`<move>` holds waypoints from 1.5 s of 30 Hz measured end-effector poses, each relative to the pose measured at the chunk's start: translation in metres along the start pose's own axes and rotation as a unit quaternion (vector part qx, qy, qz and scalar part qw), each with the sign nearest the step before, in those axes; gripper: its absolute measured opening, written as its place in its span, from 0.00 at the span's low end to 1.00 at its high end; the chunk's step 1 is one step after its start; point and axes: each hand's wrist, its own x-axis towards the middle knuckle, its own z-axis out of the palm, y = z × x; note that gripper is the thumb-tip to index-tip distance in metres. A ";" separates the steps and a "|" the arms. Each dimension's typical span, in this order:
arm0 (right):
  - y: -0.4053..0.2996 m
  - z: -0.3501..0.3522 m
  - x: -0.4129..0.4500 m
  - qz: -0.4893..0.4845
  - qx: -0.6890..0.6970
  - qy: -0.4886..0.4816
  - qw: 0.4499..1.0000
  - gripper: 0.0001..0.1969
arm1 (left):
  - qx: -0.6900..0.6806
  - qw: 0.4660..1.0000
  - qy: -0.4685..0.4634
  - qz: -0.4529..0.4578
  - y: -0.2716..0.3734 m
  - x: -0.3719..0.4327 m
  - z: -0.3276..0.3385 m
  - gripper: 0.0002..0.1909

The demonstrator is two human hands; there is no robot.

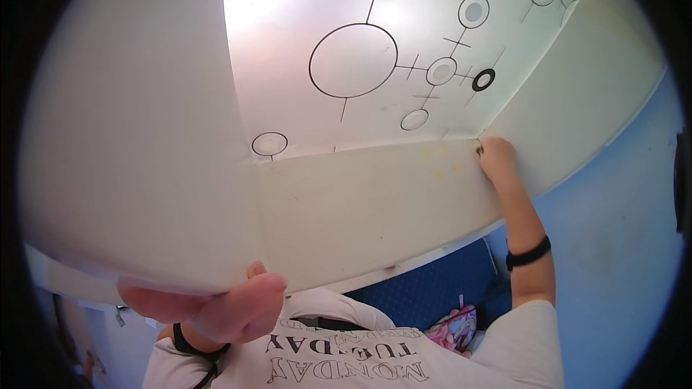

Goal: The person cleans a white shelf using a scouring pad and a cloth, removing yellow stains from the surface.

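A white panel printed with black circles and crossed lines (351, 78) is framed by plain cream surfaces. My right hand (500, 159) is closed at its near right corner, where the front cream strip (351, 210) meets the right cream strip (584, 97). A small dark item (479, 150) shows at my right fingertips; most of it is hidden. At the lower left, my left hand (240, 305) is curled around the lower edge of a large cream panel (135, 146). Its thumb points up, and some fingers are blurred.
Below the front strip is a dark blue quilted surface (427, 281). A pink patterned cloth item (454, 329) lies by my right side. A light blue surface (600, 248) extends along the right. Bright glare falls on the printed panel's far left.
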 end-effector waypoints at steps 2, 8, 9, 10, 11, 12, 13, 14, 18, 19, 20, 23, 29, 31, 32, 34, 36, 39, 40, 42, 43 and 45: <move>0.003 -0.010 -0.023 -0.010 -0.011 -0.013 1.000 0.09 | 0.001 1.000 0.011 -0.013 -0.003 -0.002 0.004 0.31; 0.024 -0.015 -0.030 -0.037 -0.030 0.030 0.998 0.10 | 0.008 0.999 0.040 -0.019 -0.002 -0.002 0.017 0.30; 0.026 -0.008 -0.024 -0.040 -0.044 0.044 0.997 0.10 | 0.004 0.999 0.035 -0.019 -0.006 -0.009 0.014 0.30; 0.024 -0.002 -0.014 -0.043 -0.019 0.070 0.996 0.09 | 0.001 1.000 0.025 -0.014 -0.007 -0.011 0.010 0.30; 0.022 0.002 -0.006 -0.041 -0.007 0.081 0.996 0.09 | 0.001 1.000 0.016 -0.007 -0.007 -0.015 0.009 0.30; 0.019 0.007 0.004 -0.042 0.005 0.092 0.995 0.09 | 0.003 1.000 0.004 0.000 -0.006 -0.016 0.005 0.29; 0.013 0.010 0.013 -0.041 0.050 0.096 0.993 0.09 | 0.005 1.000 -0.004 0.008 -0.007 -0.017 0.004 0.29; 0.013 0.012 0.010 -0.039 0.071 0.097 0.992 0.09 | 0.004 1.000 -0.010 0.013 -0.007 -0.017 0.002 0.29; -0.001 0.003 -0.033 -0.082 0.185 0.130 0.971 0.16 | 0.018 0.999 -0.029 0.026 -0.004 -0.013 -0.004 0.29; -0.001 -0.003 -0.050 -0.093 0.212 0.142 0.962 0.19 | 0.019 0.999 -0.030 0.026 -0.005 -0.015 -0.006 0.28; 0.003 -0.009 -0.068 -0.096 0.226 0.149 0.958 0.20 | 0.018 0.999 -0.034 0.028 -0.003 -0.011 -0.005 0.28; 0.004 -0.015 -0.111 -0.106 0.218 0.134 0.961 0.24 | 0.023 0.999 -0.033 0.028 -0.004 -0.017 -0.008 0.28; 0.025 -0.026 -0.108 -0.079 0.258 0.050 0.961 0.23 | 0.024 0.998 -0.043 0.036 -0.005 -0.014 -0.009 0.27; 0.022 -0.023 -0.075 -0.081 0.257 0.032 0.963 0.22 | 0.026 0.998 -0.047 0.035 -0.003 -0.016 -0.012 0.26; 0.018 -0.018 -0.057 -0.080 0.253 0.028 0.964 0.22 | 0.025 0.998 -0.049 0.037 -0.003 -0.015 -0.012 0.26; 0.010 -0.009 -0.028 -0.079 0.243 0.024 0.967 0.20 | 0.027 0.998 -0.049 0.040 -0.003 -0.015 -0.013 0.26; 0.009 -0.002 -0.006 -0.064 0.228 0.020 0.971 0.19 | 0.018 0.998 -0.048 0.044 -0.003 -0.015 -0.011 0.26; 0.005 0.005 0.002 -0.042 0.206 0.011 0.978 0.18 | 0.011 0.997 -0.054 0.044 -0.004 -0.013 -0.009 0.25; 0.003 0.006 -0.004 -0.041 0.198 0.014 0.979 0.18 | 0.014 0.997 -0.056 0.044 -0.003 -0.013 -0.009 0.25; -0.003 0.006 -0.027 -0.042 0.178 0.018 0.983 0.17 | 0.021 0.997 -0.057 0.043 -0.004 -0.013 -0.010 0.25; -0.006 0.001 -0.034 -0.043 0.165 0.019 0.985 0.16 | 0.026 0.997 -0.057 0.042 -0.005 -0.014 -0.011 0.25; 0.003 -0.005 -0.053 -0.032 0.155 0.017 0.987 0.16 | 0.026 0.997 -0.055 0.041 -0.006 -0.014 -0.009 0.24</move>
